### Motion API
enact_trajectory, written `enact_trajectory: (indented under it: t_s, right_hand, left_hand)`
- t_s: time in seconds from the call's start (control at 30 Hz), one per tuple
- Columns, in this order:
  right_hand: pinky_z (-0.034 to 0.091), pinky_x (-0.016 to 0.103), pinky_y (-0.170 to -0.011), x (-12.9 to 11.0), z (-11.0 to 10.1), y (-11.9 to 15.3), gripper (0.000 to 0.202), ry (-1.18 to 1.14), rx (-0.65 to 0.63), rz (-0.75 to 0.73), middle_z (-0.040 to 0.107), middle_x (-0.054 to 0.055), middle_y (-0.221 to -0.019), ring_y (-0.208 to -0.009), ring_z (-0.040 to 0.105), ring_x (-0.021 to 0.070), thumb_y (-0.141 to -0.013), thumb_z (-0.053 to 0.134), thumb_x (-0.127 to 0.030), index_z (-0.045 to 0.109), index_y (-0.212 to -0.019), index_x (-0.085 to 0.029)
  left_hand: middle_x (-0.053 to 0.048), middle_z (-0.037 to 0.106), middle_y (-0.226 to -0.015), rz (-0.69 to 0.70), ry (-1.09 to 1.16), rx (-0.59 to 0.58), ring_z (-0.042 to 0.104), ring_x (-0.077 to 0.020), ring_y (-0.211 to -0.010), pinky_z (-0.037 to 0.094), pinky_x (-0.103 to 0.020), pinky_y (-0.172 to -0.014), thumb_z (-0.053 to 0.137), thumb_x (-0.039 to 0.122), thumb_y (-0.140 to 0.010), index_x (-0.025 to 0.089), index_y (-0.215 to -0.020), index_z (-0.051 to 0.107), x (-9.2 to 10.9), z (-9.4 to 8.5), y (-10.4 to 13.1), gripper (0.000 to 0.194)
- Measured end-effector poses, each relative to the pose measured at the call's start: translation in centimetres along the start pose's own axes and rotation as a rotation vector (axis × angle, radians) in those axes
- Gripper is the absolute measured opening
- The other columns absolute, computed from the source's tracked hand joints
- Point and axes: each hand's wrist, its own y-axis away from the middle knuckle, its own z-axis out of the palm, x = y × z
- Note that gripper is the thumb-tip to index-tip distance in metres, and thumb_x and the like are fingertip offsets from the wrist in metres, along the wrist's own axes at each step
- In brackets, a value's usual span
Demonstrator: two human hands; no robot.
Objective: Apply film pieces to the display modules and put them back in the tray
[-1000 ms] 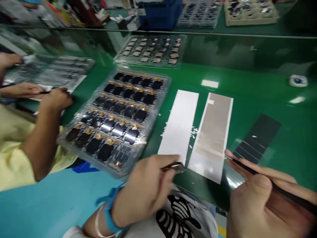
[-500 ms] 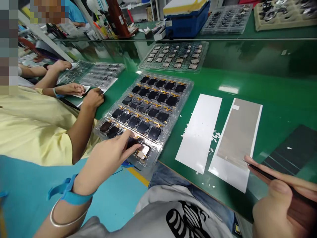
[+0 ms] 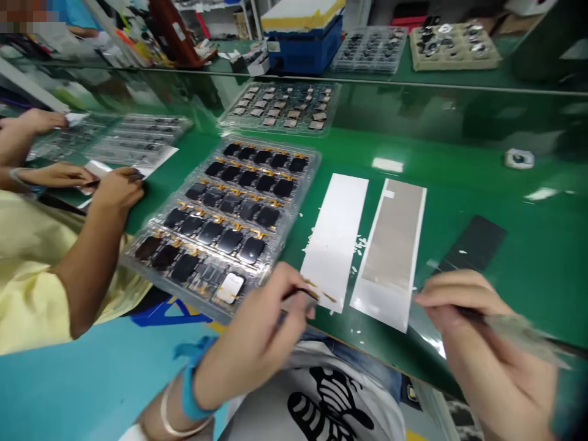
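My left hand (image 3: 271,334) is closed on a small display module (image 3: 301,296), dark-edged with an orange flex cable (image 3: 327,296). It is above the near end of a white paper strip (image 3: 336,239). My right hand (image 3: 487,343) is closed around dark tweezers (image 3: 471,313), blurred and mostly hidden by the fingers. Left of my left hand, a clear plastic tray (image 3: 287,236) bears rows of black display modules (image 3: 228,240). One module (image 3: 230,288) in its near row lies with its white side up. A strip with a grey-brown film (image 3: 390,242) lies between my hands.
White scraps (image 3: 359,245) lie between the strips. A dark sheet (image 3: 478,242) and a small white part (image 3: 519,159) lie to the right. Another parts tray (image 3: 280,105) stands behind. A co-worker's hands (image 3: 122,187) work at left. A blue box (image 3: 303,46) stands on the shelf.
My left hand has lifted a display module out of the tray's near row and carried it right, over the white strip. My right hand still grips the tweezers. The view has shifted right.
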Motion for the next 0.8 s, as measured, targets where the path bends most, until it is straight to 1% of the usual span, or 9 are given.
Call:
enact_trajectory:
  t_s: [0.03, 0.07, 0.1, 0.17, 0.23, 0.37, 0.53, 0.73, 0.8]
  right_hand:
    - [0.048, 0.033, -0.042, -0.3, -0.2, -0.4, 0.011, 0.022, -0.135, -0.042, 0.066, 0.008, -0.076, -0.062, 0.063, 0.0199, -0.086, 0.064, -0.015, 0.072, -0.087, -0.024]
    - [0.048, 0.030, -0.043, -0.5, -0.2, -0.6, 0.015, 0.038, -0.240, -0.083, 0.065, 0.007, -0.081, -0.063, 0.062, 0.0174, -0.086, 0.064, -0.013, 0.069, -0.095, -0.023]
    - [0.048, 0.027, -0.045, -0.5, -0.2, -0.8, 0.017, 0.056, -0.288, -0.127, 0.065, 0.005, -0.083, -0.064, 0.061, 0.0152, -0.085, 0.065, -0.012, 0.067, -0.098, -0.022]
    - [0.050, 0.024, -0.048, -0.2, 0.3, -1.1, 0.016, 0.141, -0.310, -0.225, 0.065, 0.004, -0.087, -0.066, 0.063, 0.0127, -0.087, 0.066, -0.011, 0.065, -0.100, -0.020]
    - [0.052, 0.023, -0.053, 0.5, 0.9, -1.0, 0.016, 0.240, -0.336, -0.297, 0.066, 0.004, -0.090, -0.070, 0.066, 0.0125, -0.090, 0.063, -0.010, 0.065, -0.102, -0.018]
    - [0.055, 0.025, -0.056, 1.8, 1.8, -0.7, 0.024, 0.346, -0.351, -0.365, 0.069, 0.005, -0.094, -0.073, 0.068, 0.0138, -0.091, 0.056, -0.007, 0.064, -0.111, -0.017]
    - [0.057, 0.027, -0.058, 2.0, 2.2, -0.6, 0.027, 0.399, -0.318, -0.376, 0.072, 0.006, -0.095, -0.074, 0.070, 0.0149, -0.091, 0.053, -0.003, 0.064, -0.112, -0.015]
    - [0.051, 0.027, -0.055, 1.7, 2.6, -0.4, 0.023, 0.436, -0.374, -0.358, 0.071, 0.006, -0.093, -0.071, 0.067, 0.0149, -0.090, 0.051, -0.002, 0.064, -0.104, -0.014]
    - [0.048, 0.025, -0.055, 1.7, 2.6, -0.9, 0.019, 0.393, -0.420, -0.282, 0.069, 0.005, -0.091, -0.071, 0.064, 0.0134, -0.090, 0.050, -0.004, 0.064, -0.097, -0.016]
  left_hand:
    - [0.001, 0.059, -0.081, 0.018, 0.096, -0.057, 0.056, -0.0137, -0.066, 0.044, -0.027, -0.062, 0.036, 0.028, -0.105, 0.024, -0.102, 0.045, 0.2, 1.6, -0.8, 0.010]
    - [0.001, 0.056, -0.079, 0.035, 0.165, -0.077, 0.054, -0.0132, -0.065, 0.044, -0.027, -0.062, 0.037, 0.028, -0.105, 0.023, -0.102, 0.044, 0.3, 3.1, -1.5, 0.010]
    - [0.002, 0.054, -0.077, 0.044, 0.218, -0.088, 0.052, -0.0128, -0.064, 0.043, -0.026, -0.062, 0.037, 0.028, -0.105, 0.023, -0.100, 0.044, 0.3, 4.3, -2.3, 0.010]
    - [0.002, 0.052, -0.075, 0.049, 0.304, -0.093, 0.051, -0.0123, -0.065, 0.042, -0.025, -0.061, 0.039, 0.029, -0.105, 0.022, -0.098, 0.044, 0.0, 6.0, -3.6, 0.011]
    - [0.002, 0.055, -0.076, 0.044, 0.371, -0.086, 0.052, -0.0117, -0.065, 0.042, -0.024, -0.060, 0.043, 0.031, -0.105, 0.021, -0.099, 0.047, -0.6, 6.8, -4.4, 0.012]
    - [0.002, 0.056, -0.072, 0.027, 0.429, -0.037, 0.054, -0.0112, -0.061, 0.043, -0.022, -0.058, 0.052, 0.033, -0.102, 0.020, -0.099, 0.055, -1.8, 6.9, -4.9, 0.013]
    - [0.001, 0.062, -0.073, 0.060, 0.415, -0.025, 0.063, -0.0129, -0.065, 0.049, -0.024, -0.063, 0.056, 0.029, -0.100, 0.019, -0.099, 0.060, -2.3, 6.5, -5.2, 0.010]
    - [0.002, 0.061, -0.068, 0.098, 0.282, 0.034, 0.059, -0.0117, -0.062, 0.045, -0.021, -0.059, 0.057, 0.026, -0.099, 0.019, -0.095, 0.063, -2.1, 6.3, -5.5, 0.011]
    - [0.002, 0.062, -0.070, 0.098, 0.275, 0.043, 0.058, -0.0112, -0.062, 0.044, -0.021, -0.058, 0.057, 0.026, -0.099, 0.020, -0.095, 0.063, -2.2, 6.4, -5.5, 0.010]
